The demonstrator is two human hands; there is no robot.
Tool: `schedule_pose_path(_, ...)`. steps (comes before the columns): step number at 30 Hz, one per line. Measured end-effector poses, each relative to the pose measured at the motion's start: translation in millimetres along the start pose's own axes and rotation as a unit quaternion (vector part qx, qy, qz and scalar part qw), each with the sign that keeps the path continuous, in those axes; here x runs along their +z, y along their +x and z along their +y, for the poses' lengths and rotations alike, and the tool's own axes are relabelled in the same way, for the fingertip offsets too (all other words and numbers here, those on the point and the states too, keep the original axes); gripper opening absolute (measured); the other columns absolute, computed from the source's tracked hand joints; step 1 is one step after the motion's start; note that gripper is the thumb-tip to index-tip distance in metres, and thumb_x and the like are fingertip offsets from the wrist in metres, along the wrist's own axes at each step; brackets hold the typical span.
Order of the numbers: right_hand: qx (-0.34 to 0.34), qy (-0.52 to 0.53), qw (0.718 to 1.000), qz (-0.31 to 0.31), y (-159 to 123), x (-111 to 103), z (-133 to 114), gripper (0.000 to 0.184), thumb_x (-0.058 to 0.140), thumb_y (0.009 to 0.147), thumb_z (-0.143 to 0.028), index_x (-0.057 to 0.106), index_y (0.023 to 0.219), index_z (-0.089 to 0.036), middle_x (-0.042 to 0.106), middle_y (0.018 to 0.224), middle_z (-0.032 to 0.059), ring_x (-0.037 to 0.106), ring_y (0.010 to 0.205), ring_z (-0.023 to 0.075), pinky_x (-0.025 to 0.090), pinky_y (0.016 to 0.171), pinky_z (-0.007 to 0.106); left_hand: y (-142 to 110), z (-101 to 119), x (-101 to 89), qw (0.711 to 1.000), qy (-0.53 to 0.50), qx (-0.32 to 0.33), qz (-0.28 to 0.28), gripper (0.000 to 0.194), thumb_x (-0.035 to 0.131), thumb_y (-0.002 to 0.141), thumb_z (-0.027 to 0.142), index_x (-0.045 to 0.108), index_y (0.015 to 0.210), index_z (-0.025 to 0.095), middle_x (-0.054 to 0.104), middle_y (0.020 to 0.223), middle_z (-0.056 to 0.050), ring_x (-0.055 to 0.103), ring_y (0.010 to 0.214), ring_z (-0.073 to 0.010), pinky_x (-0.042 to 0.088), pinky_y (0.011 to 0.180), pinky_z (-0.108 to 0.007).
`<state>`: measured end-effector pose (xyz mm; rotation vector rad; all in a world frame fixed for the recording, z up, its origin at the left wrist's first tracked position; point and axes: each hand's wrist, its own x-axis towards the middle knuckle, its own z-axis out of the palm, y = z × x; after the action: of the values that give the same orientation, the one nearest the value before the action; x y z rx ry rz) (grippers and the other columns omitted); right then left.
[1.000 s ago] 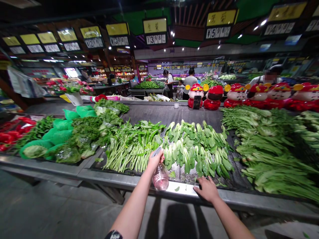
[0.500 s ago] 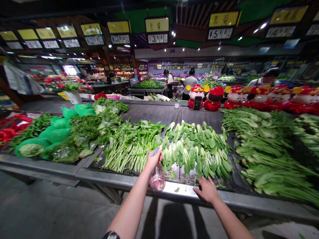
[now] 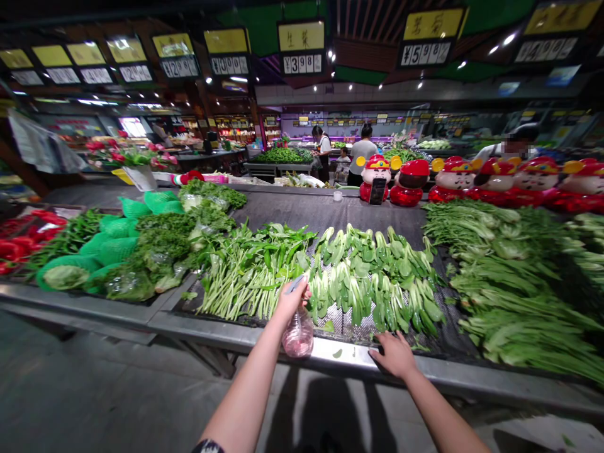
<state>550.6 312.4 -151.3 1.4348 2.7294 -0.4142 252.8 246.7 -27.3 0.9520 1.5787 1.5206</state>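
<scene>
My left hand [image 3: 291, 301] is wrapped round the neck of a clear spray bottle [image 3: 298, 335] with a grey top and a pinkish lower part. It is held over the front edge of the vegetable stand [image 3: 325, 350]. Bunches of bok choy [image 3: 352, 286] lie in rows just beyond it, and long-stemmed leafy greens [image 3: 245, 277] lie to their left. My right hand [image 3: 395, 355] rests with fingers spread on the metal front edge, below the bok choy and holding nothing. Small loose leaves [image 3: 337, 353] lie on that edge between my hands.
Pale leafy greens [image 3: 509, 302] are piled at right. Curly lettuce [image 3: 165, 242] and green-netted vegetables [image 3: 117, 248] fill the left. Red figurines [image 3: 409, 182] line the back ledge, with a phone [image 3: 377, 191] leaning on one. Price signs [image 3: 302, 47] hang overhead; several people stand beyond.
The view has shifted slightly. Both hands keep nearly the same places, the left one still holding the spray bottle and the right one still on the edge.
</scene>
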Motion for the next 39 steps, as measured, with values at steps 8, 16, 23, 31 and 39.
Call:
schedule_pose_path(8, 0.001, -0.002, 1.000, 0.002, 0, 0, 0, 0.053, 0.040, 0.080, -0.051, 0.054, 0.119, -0.017, 0.057, 0.121, 0.0107, 0.044, 0.120, 0.0242, 0.011, 0.106, 0.039, -8, -6, 3.1, 1.000, 0.007, -0.003, -0.021, 0.041, 0.059, 0.073, 0.056, 0.059, 0.063, 0.016, 0.056, 0.049, 0.001, 0.048, 0.040, -0.0097, 0.038, 0.040, -0.022)
schedule_pose_path(16, 0.008, 0.002, 1.000, 0.001, 2, 2, 1, 0.053, 0.041, 0.080, -0.052, 0.053, 0.118, -0.018, 0.059, 0.118, 0.0118, 0.043, 0.121, 0.0238, 0.010, 0.106, 0.039, -28, 2, 22.7, 0.991, -0.002, -0.005, -0.133, 0.037, 0.062, 0.075, 0.050, 0.063, 0.082, 0.014, 0.066, 0.078, -0.006, 0.062, 0.074, -0.0172, 0.048, 0.062, -0.026)
schedule_pose_path(23, 0.015, 0.002, 1.000, 0.003, 3, 5, 3, 0.054, 0.042, 0.079, -0.053, 0.053, 0.119, -0.018, 0.057, 0.121, 0.0123, 0.043, 0.121, 0.0238, 0.009, 0.106, 0.038, -41, -18, 36.0, 0.986, 0.022, -0.031, -0.160, 0.038, 0.059, 0.077, 0.052, 0.064, 0.083, 0.014, 0.060, 0.060, -0.001, 0.054, 0.052, -0.0119, 0.038, 0.044, -0.020)
schedule_pose_path(31, 0.020, -0.004, 1.000, 0.003, 5, 6, 3, 0.055, 0.042, 0.079, -0.054, 0.053, 0.119, -0.018, 0.057, 0.120, 0.0133, 0.043, 0.121, 0.0243, 0.009, 0.106, 0.039, -44, -19, 37.9, 0.986, 0.018, -0.012, -0.168, 0.039, 0.059, 0.077, 0.050, 0.063, 0.094, 0.014, 0.062, 0.062, -0.001, 0.054, 0.053, -0.0123, 0.041, 0.050, -0.022)
schedule_pose_path(39, 0.023, -0.006, 1.000, 0.002, 5, 7, 4, 0.053, 0.042, 0.079, -0.053, 0.053, 0.119, -0.019, 0.058, 0.119, 0.0117, 0.045, 0.119, 0.0235, 0.009, 0.106, 0.038, -46, -13, 42.8, 0.986, -0.003, -0.004, -0.166, 0.037, 0.054, 0.081, 0.050, 0.063, 0.088, 0.015, 0.064, 0.076, -0.005, 0.060, 0.070, -0.0159, 0.047, 0.060, -0.024)
